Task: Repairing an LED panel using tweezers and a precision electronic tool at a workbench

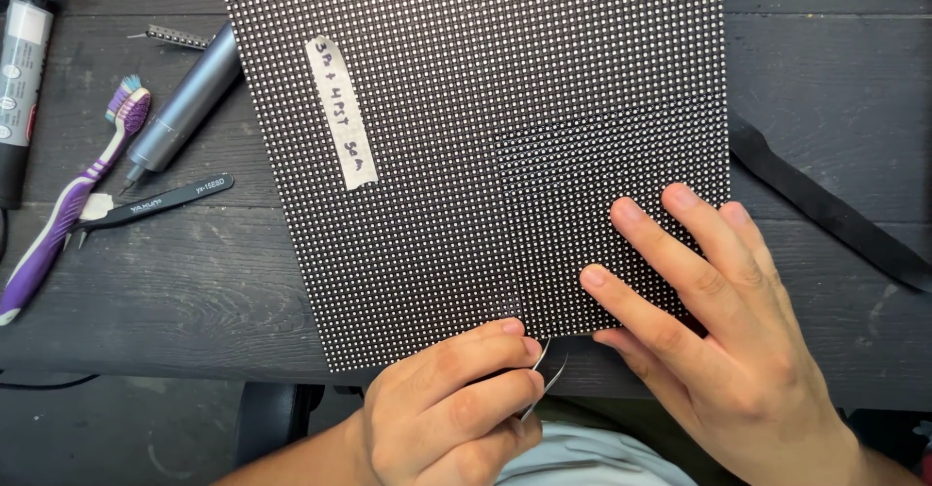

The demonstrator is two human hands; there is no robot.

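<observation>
A black panel (466, 136) covered in a fine grid of small white dots lies on the dark wooden table (175, 282). A strip of pale tape (341, 112) with handwriting is stuck on it. My left hand (447, 408) is shut on thin metal tweezers (546, 374), tips at the panel's near edge. My right hand (718, 331) rests flat with spread fingers on the panel's lower right corner.
Left of the panel lie a purple toothbrush (68, 200), black tweezers (155, 202), a grey pen-shaped tool (184, 107), a small toothed metal strip (178, 36) and a white and black tube (19, 68). A black strap (825, 209) runs along the right.
</observation>
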